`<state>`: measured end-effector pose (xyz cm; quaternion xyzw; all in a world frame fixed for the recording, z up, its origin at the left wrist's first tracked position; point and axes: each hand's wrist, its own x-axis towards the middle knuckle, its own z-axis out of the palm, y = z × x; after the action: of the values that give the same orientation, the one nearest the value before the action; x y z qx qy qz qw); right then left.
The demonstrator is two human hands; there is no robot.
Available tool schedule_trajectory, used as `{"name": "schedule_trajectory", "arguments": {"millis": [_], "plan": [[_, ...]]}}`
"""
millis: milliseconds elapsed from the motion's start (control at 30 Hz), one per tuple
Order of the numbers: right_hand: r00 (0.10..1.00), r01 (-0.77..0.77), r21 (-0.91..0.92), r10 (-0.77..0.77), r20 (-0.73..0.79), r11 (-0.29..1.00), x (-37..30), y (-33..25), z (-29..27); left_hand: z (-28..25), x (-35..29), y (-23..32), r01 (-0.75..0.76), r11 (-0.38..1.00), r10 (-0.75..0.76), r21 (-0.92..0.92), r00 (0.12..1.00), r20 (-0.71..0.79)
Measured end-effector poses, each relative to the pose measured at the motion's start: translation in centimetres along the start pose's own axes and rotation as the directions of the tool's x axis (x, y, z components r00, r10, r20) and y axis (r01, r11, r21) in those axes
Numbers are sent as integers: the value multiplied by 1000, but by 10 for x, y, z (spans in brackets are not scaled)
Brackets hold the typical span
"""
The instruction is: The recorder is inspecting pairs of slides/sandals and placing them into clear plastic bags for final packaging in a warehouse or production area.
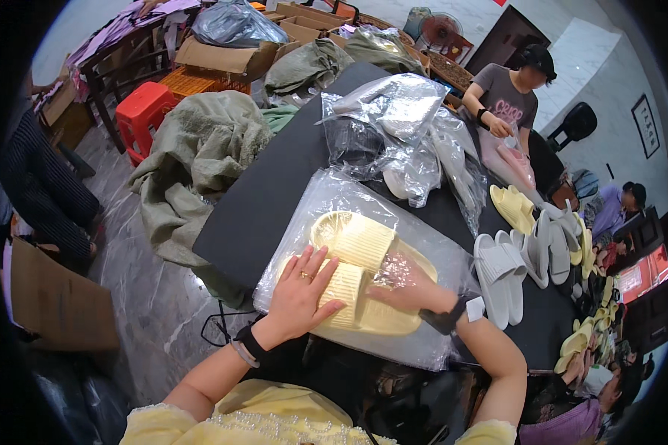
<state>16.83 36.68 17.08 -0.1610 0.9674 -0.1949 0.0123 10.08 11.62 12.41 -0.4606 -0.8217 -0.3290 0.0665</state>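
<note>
Hands apart, both at a pair of pale yellow slippers [364, 248], which lies on clear plastic bags [401, 351] at the near part of the black tabletop [256, 211]. Left hand [302, 288]: palm down on the nearer slipper, fingers spread, not wrapped around it. Right hand [404, 285]: at the right side of the pair, seen partly through shiny clear film; its fingertips are obscured, so cannot tell whether it grips. Just right of the bags: light grey slippers [499, 278]. Farther back on the tabletop: bagged slippers [408, 122]. Beyond the far edge, a co-worker [508, 96] handles a clear bag with pink contents [511, 159].
</note>
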Motion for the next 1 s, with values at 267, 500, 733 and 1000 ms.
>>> {"name": "schedule_trajectory", "arguments": {"millis": [267, 500, 733, 1000], "plan": [[996, -7, 120, 18, -89, 993, 21, 4, 11, -2, -3, -17, 118, 956, -162, -268, 976, -146], [987, -158, -19, 159, 14, 987, 1, 17, 2, 16, -10, -26, 183, 947, -223, -265, 966, -133], [957, -205, -80, 183, -226, 975, -72, 55, 0, 18, -5, -13, 190, 964, -195, 189, 981, 12], [512, -844, -18, 796, -324, 535, -172, 17, -35, 15, -5, -10, 169, 969, -167, 182, 986, -27]]}}
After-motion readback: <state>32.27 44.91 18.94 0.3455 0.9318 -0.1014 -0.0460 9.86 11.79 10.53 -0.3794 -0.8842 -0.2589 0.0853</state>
